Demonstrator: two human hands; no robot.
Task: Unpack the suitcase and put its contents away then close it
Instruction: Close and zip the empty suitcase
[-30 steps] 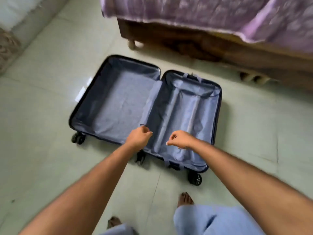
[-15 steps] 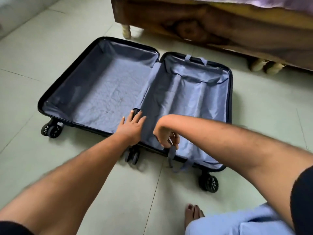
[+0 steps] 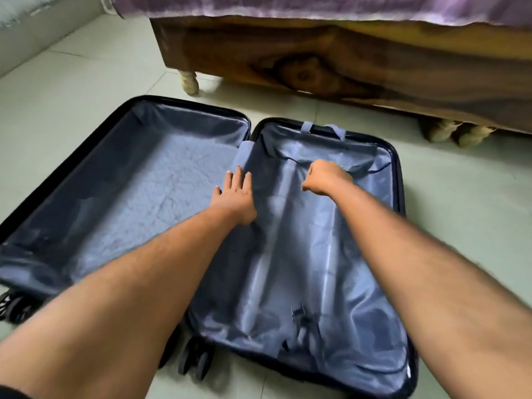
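flat and spread, the left hand point(image 3: 234, 194) presses on the lining by the hinge of the suitcase point(image 3: 161, 197), holding nothing. right hand point(image 3: 326, 178) is curled into a fist on the lining of the right half; whether it pinches fabric cannot be told. suitcase lies open in 2 halves on the pale tiled floor point(image 3: 57, 90), long axis running from the person toward the wooden bed point(image 3: 316, 61), wheels point(image 3: 195, 361) at the near end. purple cover point(image 3: 288, 5) hangs over the bed.

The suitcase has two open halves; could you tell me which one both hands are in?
The half nearer the bed leg cluster, on the right; it alone shows raised ridges.
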